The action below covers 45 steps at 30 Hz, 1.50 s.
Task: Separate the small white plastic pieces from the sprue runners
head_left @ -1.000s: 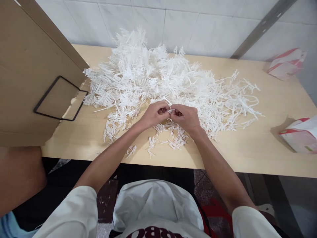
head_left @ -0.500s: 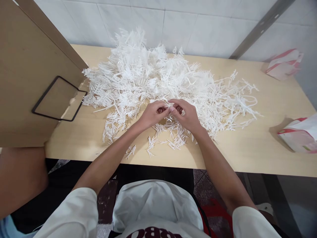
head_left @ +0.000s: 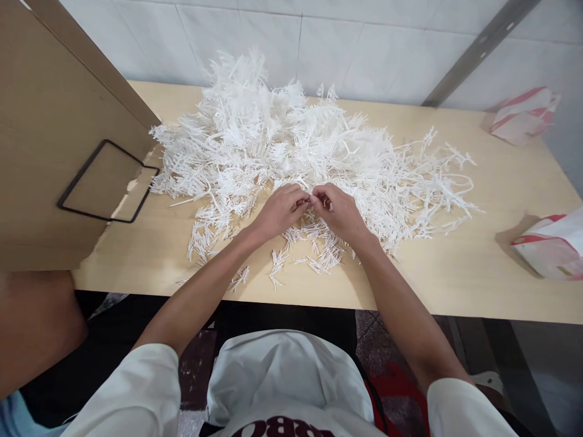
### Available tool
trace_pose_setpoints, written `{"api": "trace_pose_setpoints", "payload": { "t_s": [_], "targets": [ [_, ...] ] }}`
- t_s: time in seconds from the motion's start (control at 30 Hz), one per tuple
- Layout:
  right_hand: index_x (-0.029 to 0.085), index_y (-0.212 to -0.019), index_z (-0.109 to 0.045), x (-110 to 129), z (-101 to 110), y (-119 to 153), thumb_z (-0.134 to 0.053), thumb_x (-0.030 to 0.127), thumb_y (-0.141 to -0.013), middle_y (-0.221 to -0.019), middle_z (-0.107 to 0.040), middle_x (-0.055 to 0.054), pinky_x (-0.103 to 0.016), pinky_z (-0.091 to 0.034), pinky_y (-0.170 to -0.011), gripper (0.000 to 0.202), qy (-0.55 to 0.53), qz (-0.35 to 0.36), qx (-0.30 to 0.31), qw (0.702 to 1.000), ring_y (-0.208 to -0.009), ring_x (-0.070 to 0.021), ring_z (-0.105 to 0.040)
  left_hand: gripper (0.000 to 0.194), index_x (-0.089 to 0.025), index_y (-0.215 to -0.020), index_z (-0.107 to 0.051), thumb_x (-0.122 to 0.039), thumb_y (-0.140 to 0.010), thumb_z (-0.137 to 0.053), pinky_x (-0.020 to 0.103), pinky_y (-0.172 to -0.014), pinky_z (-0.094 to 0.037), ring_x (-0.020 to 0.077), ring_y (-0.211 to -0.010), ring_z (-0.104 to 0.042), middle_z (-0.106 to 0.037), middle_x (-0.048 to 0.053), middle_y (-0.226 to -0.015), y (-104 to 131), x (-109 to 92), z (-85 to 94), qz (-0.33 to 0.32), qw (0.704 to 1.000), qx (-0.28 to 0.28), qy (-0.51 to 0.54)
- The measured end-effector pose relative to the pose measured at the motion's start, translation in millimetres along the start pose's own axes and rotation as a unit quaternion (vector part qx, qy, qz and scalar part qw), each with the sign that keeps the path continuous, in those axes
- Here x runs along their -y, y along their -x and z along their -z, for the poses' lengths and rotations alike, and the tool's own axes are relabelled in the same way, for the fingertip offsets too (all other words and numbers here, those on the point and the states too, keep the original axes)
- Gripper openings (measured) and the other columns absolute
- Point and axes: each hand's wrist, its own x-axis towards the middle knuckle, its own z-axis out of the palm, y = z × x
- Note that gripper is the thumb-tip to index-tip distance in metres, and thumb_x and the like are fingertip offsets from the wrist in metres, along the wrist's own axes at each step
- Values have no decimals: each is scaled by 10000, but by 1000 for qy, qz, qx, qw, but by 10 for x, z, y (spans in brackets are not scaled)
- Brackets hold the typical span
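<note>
Left hand (head_left: 283, 209) and right hand (head_left: 337, 209) are pinched closed, tips meeting, anything gripped too small to tell, the white heap (head_left: 291, 133) spread crosswise just beyond, neither clearly nearer!

The pale table (head_left: 455, 273) bears a heap of white branching strands (head_left: 273, 139) along its back edge; loose bits (head_left: 276, 264) near its front edge; cardboard (head_left: 50, 133) and a black wire frame (head_left: 82, 172) at its left end; red-and-white packets (head_left: 553, 246) near its right.

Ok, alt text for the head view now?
Left hand and right hand, pinched close together, over the near side of a heap of white sprigs on a table; anything held is too small to tell. Cardboard stands left, two packets right.
</note>
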Motion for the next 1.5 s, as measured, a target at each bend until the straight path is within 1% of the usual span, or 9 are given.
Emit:
{"api": "trace_pose_setpoints", "payload": {
  "t_s": [0.17, 0.33, 0.53, 0.67, 0.73, 0.93, 1.17, 1.3, 1.5],
  "targets": [
    [238, -908, -497, 30, -10, 6, -526, 344, -937, -734, -569, 34, -274, -448, -605, 113, -169, -49, -8, 984, -634, -107, -543, 235, -186, -797, -668, -370, -913, -580, 268, -642, -381, 128, -690, -509, -562, 7, -711, -21, -25, 67, -10, 991, -22, 129],
    [270, -913, -436, 73, -30, -37, -555, 482, -919, -696, -570, 69, -242, -476, -510, 243, -420, -104, -54, 900, -546, -87, -548, 268, -189, -774, -682, -448, -842, -671, 270, -664, -395, 122, -713, -531, -609, 11, -747, -26, -48, 131, 8, 969, -56, 241],
    [285, -1041, -591, 50, -2, -59, -626, 418, -889, -825, -645, 26, -245, -517, -573, 205, -359, -107, -165, 912, -701, -106, -623, 250, -210, -804, -623, -451, -869, -639, 263, -670, -384, 106, -694, -491, -550, -12, -735, -22, -15, 101, 83, 924, -152, 341],
    [277, -966, -669, 5, 90, -30, -563, 402, -911, -951, -662, -9, -278, -526, -633, 172, -266, -87, -247, 928, -825, -136, -632, 312, -203, -748, -555, -458, -927, -536, 281, -756, -426, 123, -765, -536, -585, 10, -779, -28, 1, 123, 88, 898, -198, 382],
    [257, -890, -686, 10, 131, -12, -523, 412, -924, -958, -668, -27, -322, -535, -710, 228, -216, -56, -242, 944, -895, -165, -633, 330, -200, -732, -529, -460, -936, -512, 288, -765, -439, 125, -759, -543, -592, 14, -778, -26, -4, 129, 95, 899, -189, 384],
    [238, -924, -674, 91, 73, -12, -596, 517, -880, -871, -695, -30, -361, -517, -772, 294, -61, -23, -98, 993, -803, -169, -624, 294, -203, -763, -569, -448, -920, -528, 302, -758, -455, 137, -773, -546, -606, 25, -788, -5, -45, 137, 94, 937, -119, 314],
    [246, -970, -593, 80, 81, -40, -436, 551, -959, -726, -626, 13, -251, -484, -595, 342, -181, -110, -190, 959, -651, -104, -598, 344, -184, -676, -459, -420, -847, -642, 257, -658, -417, 90, -646, -468, -517, -25, -670, -4, -119, 113, 90, 975, -71, 191],
    [256, -1032, -597, -20, 84, -64, -443, 592, -940, -701, -606, 19, -242, -440, -507, 380, -224, -123, -196, 947, -560, -92, -561, 296, -197, -930, -513, -374, -801, -712, 234, -695, -476, 82, -712, -561, -600, -14, -808, 1, -104, 54, 85, 956, 5, 280],
    [325, -1327, -474, -19, 155, -82, -320, 616, -964, -962, -692, -49, -304, -513, -586, 490, -208, -79, -170, 960, -680, -135, -644, 446, -238, -1172, -502, -283, -785, -720, 235, -680, -492, 86, -731, -598, -620, 10, -955, 22, -48, 36, 78, 954, 56, 284]
  ]
}}
